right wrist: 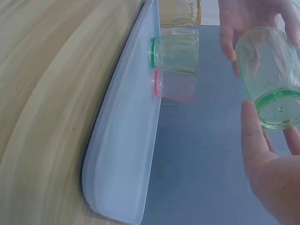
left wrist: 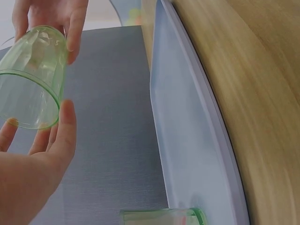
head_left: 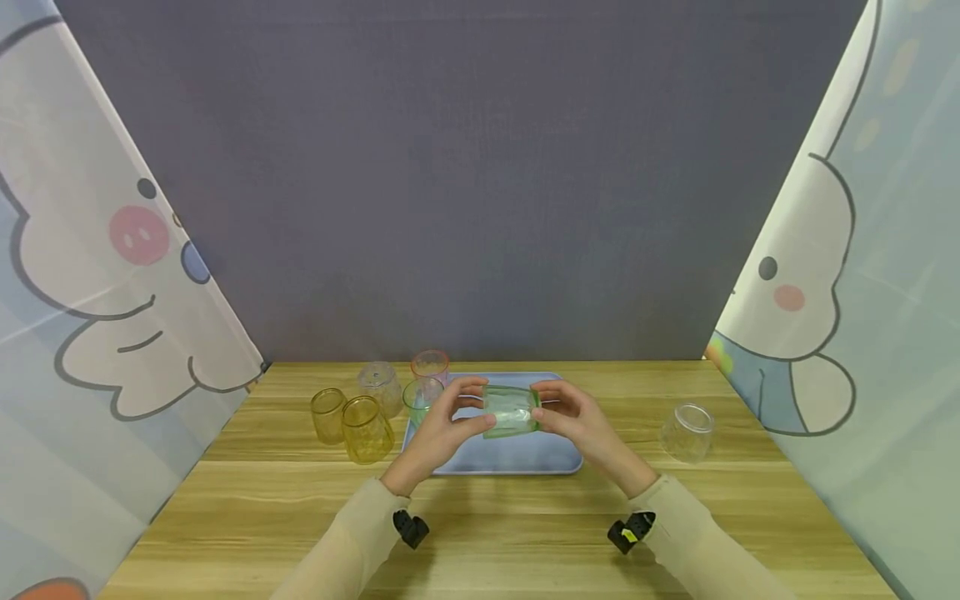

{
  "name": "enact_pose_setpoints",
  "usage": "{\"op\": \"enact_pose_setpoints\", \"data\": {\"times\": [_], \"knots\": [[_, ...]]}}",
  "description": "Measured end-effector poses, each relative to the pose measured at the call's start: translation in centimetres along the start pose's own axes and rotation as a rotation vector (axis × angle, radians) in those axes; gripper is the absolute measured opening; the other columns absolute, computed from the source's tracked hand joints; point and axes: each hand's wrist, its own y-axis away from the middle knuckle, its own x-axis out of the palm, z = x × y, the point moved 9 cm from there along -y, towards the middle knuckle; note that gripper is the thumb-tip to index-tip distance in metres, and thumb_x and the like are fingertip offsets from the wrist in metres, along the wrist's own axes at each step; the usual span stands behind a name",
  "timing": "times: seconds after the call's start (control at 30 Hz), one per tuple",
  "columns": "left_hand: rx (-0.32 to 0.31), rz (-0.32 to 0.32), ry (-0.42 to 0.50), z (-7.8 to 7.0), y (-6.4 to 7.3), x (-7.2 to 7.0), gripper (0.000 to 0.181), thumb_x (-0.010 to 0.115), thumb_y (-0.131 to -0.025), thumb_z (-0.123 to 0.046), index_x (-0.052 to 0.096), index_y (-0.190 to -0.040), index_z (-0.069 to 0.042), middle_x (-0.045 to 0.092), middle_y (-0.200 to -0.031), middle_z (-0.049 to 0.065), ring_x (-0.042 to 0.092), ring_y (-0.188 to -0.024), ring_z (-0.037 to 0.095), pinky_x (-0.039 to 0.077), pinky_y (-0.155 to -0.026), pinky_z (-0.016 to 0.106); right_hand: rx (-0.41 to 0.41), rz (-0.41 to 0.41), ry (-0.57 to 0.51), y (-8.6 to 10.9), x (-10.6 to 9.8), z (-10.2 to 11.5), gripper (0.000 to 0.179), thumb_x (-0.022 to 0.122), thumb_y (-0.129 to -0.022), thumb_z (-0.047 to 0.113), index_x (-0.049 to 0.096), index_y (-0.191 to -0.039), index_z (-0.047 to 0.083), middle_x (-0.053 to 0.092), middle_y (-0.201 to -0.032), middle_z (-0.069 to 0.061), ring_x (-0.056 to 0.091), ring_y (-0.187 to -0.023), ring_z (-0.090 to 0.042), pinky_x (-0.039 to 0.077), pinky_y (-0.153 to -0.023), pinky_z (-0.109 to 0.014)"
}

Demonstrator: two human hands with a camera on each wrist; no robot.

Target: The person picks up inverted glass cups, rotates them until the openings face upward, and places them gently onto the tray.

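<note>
A clear green cup (head_left: 510, 410) lies sideways in the air above the pale blue tray (head_left: 517, 457), held between both hands. My left hand (head_left: 447, 422) grips it at the open rim, thumb on the near side and fingers beyond. At the base end, my right hand (head_left: 573, 421) holds it with fingertips and thumb. The left wrist view shows the cup's rim (left wrist: 35, 79) by the left fingers, and in the right wrist view the thick green base (right wrist: 280, 110) sits at the right fingertips.
Upright at the tray's left end are another green cup (head_left: 422, 404) and a pink-rimmed cup (head_left: 430, 367). Left of them are a clear cup (head_left: 380, 387) and two amber cups (head_left: 327, 417) (head_left: 367, 432). Another clear cup (head_left: 687, 435) stands at the table's right.
</note>
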Motion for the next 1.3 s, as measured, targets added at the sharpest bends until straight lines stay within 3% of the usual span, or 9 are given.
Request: {"op": "enact_pose_setpoints", "data": {"times": [0.2,0.37,0.53,0.9,1.1,1.3], "knots": [[-0.006,0.004,-0.011,-0.2,0.0,0.0,0.053,0.07,-0.098,-0.029,0.048,-0.145,-0.026,0.046,-0.14,0.007,0.051,-0.127,0.028,0.049,-0.096,0.048,-0.004,0.007,0.063,0.2,-0.4,0.3,0.044,0.067,-0.098,0.01,0.054,-0.138,-0.003,0.059,-0.129,-0.024,0.063,-0.112,-0.026,0.057,-0.089,-0.035],[-0.016,0.002,-0.013,-0.2,-0.1,-0.2,0.051,0.072,-0.096,-0.032,0.051,-0.142,-0.03,0.048,-0.138,0.004,0.053,-0.124,0.025,0.049,-0.094,0.047,-0.063,0.015,0.196,0.2,-0.9,1.0,0.04,0.069,-0.096,0.008,0.058,-0.134,-0.001,0.064,-0.126,-0.02,0.063,-0.113,-0.034,0.055,-0.089,-0.035],[0.005,0.0,-0.037,-0.4,-0.1,-0.3,0.05,0.072,-0.097,-0.03,0.051,-0.142,-0.025,0.048,-0.137,0.007,0.053,-0.123,0.027,0.048,-0.097,0.045,-0.082,0.051,0.307,0.1,-1.1,1.3,0.037,0.069,-0.096,0.009,0.061,-0.131,-0.002,0.065,-0.125,-0.019,0.062,-0.113,-0.042,0.055,-0.088,-0.035],[0.008,-0.015,-0.14,-0.6,-0.4,-0.4,0.051,0.073,-0.096,-0.03,0.053,-0.142,-0.024,0.052,-0.136,0.006,0.054,-0.118,0.023,0.048,-0.097,0.044,-0.009,0.085,0.53,0.7,-2.0,1.1,0.036,0.073,-0.094,0.015,0.065,-0.126,0.002,0.064,-0.123,-0.013,0.062,-0.107,-0.028,0.055,-0.089,-0.046],[-0.004,-0.023,-0.171,-0.9,-0.5,-0.2,0.052,0.075,-0.094,-0.036,0.054,-0.141,-0.028,0.052,-0.134,0.004,0.054,-0.119,0.029,0.049,-0.096,0.043,0.015,0.098,0.641,0.9,-2.4,1.4,0.034,0.073,-0.093,0.014,0.065,-0.124,0.002,0.063,-0.12,-0.012,0.061,-0.105,-0.028,0.055,-0.089,-0.048],[-0.003,-0.021,-0.188,-1.0,-0.5,-0.2,0.053,0.074,-0.094,-0.037,0.053,-0.142,-0.027,0.051,-0.137,0.01,0.053,-0.12,0.03,0.049,-0.095,0.043,0.01,0.104,0.749,1.2,-2.8,1.8,0.03,0.073,-0.091,0.013,0.067,-0.119,0.004,0.064,-0.115,-0.007,0.062,-0.103,-0.03,0.055,-0.089,-0.05]]}}
